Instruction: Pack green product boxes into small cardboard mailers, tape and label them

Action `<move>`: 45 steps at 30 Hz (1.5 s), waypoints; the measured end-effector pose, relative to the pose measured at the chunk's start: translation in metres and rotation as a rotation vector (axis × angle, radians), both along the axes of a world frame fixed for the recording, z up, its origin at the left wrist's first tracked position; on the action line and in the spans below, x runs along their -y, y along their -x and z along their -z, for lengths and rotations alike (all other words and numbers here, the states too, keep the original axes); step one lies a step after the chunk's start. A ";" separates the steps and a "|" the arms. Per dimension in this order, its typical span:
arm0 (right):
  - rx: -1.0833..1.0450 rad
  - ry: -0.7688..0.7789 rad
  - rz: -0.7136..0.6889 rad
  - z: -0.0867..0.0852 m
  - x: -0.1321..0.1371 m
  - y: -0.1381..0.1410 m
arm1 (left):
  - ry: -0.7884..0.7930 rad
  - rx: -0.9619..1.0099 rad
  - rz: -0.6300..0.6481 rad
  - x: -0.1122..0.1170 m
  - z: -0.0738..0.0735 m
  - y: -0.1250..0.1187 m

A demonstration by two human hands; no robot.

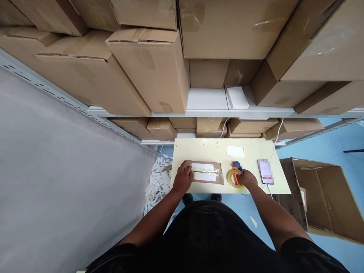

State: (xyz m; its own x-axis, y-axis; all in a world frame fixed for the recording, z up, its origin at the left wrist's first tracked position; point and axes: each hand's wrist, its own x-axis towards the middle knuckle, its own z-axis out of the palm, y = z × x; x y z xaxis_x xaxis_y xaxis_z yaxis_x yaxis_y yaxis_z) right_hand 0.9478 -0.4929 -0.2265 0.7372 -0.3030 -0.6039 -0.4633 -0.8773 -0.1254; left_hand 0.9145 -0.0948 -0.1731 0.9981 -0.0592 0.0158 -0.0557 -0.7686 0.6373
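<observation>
A small flat cardboard box (pixel 203 179) lies on the pale table, with clear tape over its right end and white strips across its top. My left hand (pixel 183 177) grips the box at its left end, fingers over the top. To the right of the box, my right hand (pixel 247 178) is closed around a tape dispenser (pixel 236 167) with blue and orange parts and a roll of clear yellowish tape (pixel 230 179). The dispenser stands apart from the box, on or just above the table; I cannot tell which. My right fingertips are partly hidden behind it.
The table (pixel 196 149) also bears a white label sheet (pixel 235 151) and a phone (pixel 265 171) on a cable. Shelves of cardboard boxes (pixel 150 72) rise behind it. An open carton (pixel 327 197) stands on the right; paper scraps (pixel 157 185) cover the floor at left, beside a wall.
</observation>
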 end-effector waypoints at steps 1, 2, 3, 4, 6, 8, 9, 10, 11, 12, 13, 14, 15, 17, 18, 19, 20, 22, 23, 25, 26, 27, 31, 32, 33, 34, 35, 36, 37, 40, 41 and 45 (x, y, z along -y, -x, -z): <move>0.014 0.000 -0.019 -0.002 0.002 0.003 | -0.029 0.003 0.009 0.001 -0.002 0.002; 0.042 0.002 -0.036 -0.006 0.005 0.006 | -0.068 0.010 0.025 0.002 -0.004 0.004; 0.085 0.003 -0.045 -0.012 0.007 0.010 | -0.119 0.019 0.046 0.002 -0.007 0.006; 0.139 -0.003 -0.041 -0.019 0.010 0.015 | -0.180 0.029 0.073 0.003 -0.009 0.007; 0.262 -0.047 0.010 -0.037 0.013 0.023 | -0.301 0.039 0.164 0.005 -0.012 0.007; 0.382 -0.131 0.068 -0.059 0.011 0.029 | -0.371 0.007 0.274 0.010 -0.015 0.005; 0.449 -0.183 0.069 -0.070 0.006 0.030 | -0.374 -0.027 0.306 0.013 -0.015 0.003; 0.521 -0.236 0.043 -0.081 -0.001 0.031 | -0.353 -0.066 0.306 0.016 -0.016 0.001; 0.588 -0.290 -0.009 -0.091 -0.011 0.031 | -0.308 -0.103 0.269 0.019 -0.018 -0.002; 0.644 -0.340 -0.079 -0.100 -0.023 0.031 | -0.242 -0.135 0.205 0.021 -0.020 -0.006; 0.686 -0.382 -0.156 -0.108 -0.037 0.030 | -0.157 -0.163 0.132 0.022 -0.023 -0.009; 0.709 -0.414 -0.232 -0.115 -0.052 0.028 | -0.053 -0.197 0.062 0.021 -0.027 -0.013; 0.720 -0.433 -0.299 -0.120 -0.068 0.027 | 0.079 -0.253 -0.003 0.020 -0.031 -0.016; 0.738 -0.429 -0.418 -0.128 -0.099 0.025 | 0.358 -0.412 -0.114 0.016 -0.039 -0.020; 0.752 -0.405 -0.473 -0.130 -0.114 0.024 | 0.471 -0.488 -0.154 0.013 -0.042 -0.022; 0.768 -0.372 -0.526 -0.131 -0.126 0.024 | 0.564 -0.547 -0.186 0.010 -0.045 -0.022; 0.784 -0.333 -0.574 -0.132 -0.138 0.025 | 0.639 -0.587 -0.209 0.007 -0.048 -0.021; 0.809 -0.251 -0.652 -0.132 -0.155 0.027 | 0.757 -0.613 -0.229 0.004 -0.050 -0.018; 0.820 -0.211 -0.679 -0.131 -0.160 0.028 | 0.826 -0.623 -0.238 0.004 -0.051 -0.015; 0.835 -0.141 -0.707 -0.130 -0.168 0.031 | 0.953 -0.632 -0.249 0.007 -0.050 -0.010; 0.837 -0.113 -0.713 -0.130 -0.171 0.033 | 0.999 -0.628 -0.249 0.009 -0.049 -0.008; 0.837 -0.091 -0.717 -0.129 -0.173 0.034 | 1.038 -0.618 -0.247 0.011 -0.048 -0.006; 0.813 -0.057 -0.728 -0.129 -0.178 0.039 | 1.045 -0.497 -0.231 0.018 -0.042 -0.002; 0.807 -0.056 -0.728 -0.129 -0.178 0.040 | 1.004 -0.465 -0.224 0.019 -0.040 -0.002; 0.800 -0.059 -0.727 -0.129 -0.179 0.040 | 0.952 -0.439 -0.215 0.018 -0.038 -0.002; 0.790 -0.064 -0.727 -0.130 -0.179 0.040 | 0.893 -0.419 -0.205 0.017 -0.037 -0.003; 0.776 -0.075 -0.731 -0.130 -0.179 0.039 | 0.830 -0.397 -0.194 0.015 -0.035 -0.003; 0.759 -0.090 -0.738 -0.131 -0.178 0.037 | 0.764 -0.368 -0.184 0.012 -0.034 -0.004; 0.738 -0.108 -0.748 -0.133 -0.178 0.036 | 0.697 -0.334 -0.173 0.010 -0.033 -0.005; 0.681 -0.145 -0.788 -0.139 -0.178 0.030 | 0.521 -0.233 -0.162 0.002 -0.031 -0.006; 0.668 -0.144 -0.801 -0.141 -0.178 0.028 | 0.482 -0.212 -0.164 0.000 -0.031 -0.006; 0.618 -0.092 -0.869 -0.153 -0.181 0.020 | 0.407 -0.180 -0.160 -0.004 -0.031 -0.007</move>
